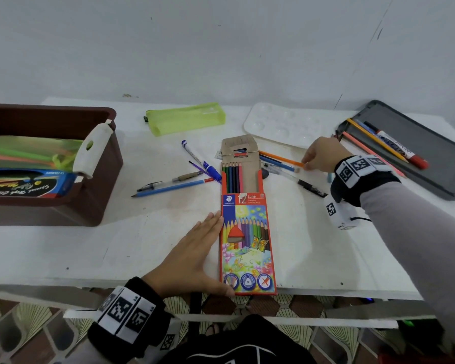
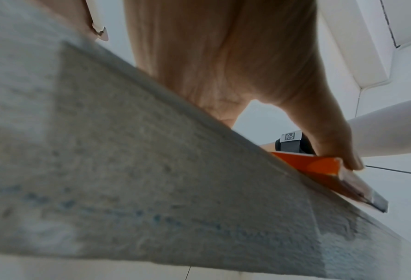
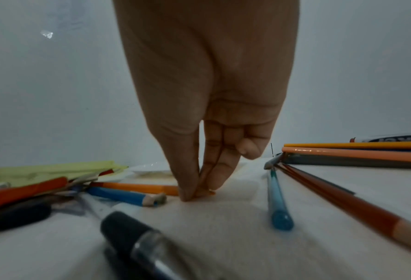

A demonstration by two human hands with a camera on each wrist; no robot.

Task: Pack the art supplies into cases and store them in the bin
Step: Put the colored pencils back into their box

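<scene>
Low in the frame's centre, her left hand [image 1: 192, 258] is lying flat beside the pencil box [image 1: 247, 243] while her right hand [image 1: 322, 156], upper right, is pinching an orange pencil [image 1: 280, 157] whose tip-end grip is risking a slip

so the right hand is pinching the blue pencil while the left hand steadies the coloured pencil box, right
Not quite: the right hand pinches the orange pencil, not the blue pencil lying beside it, as the right wrist view shows. The left hand does steady the coloured pencil box.
</scene>
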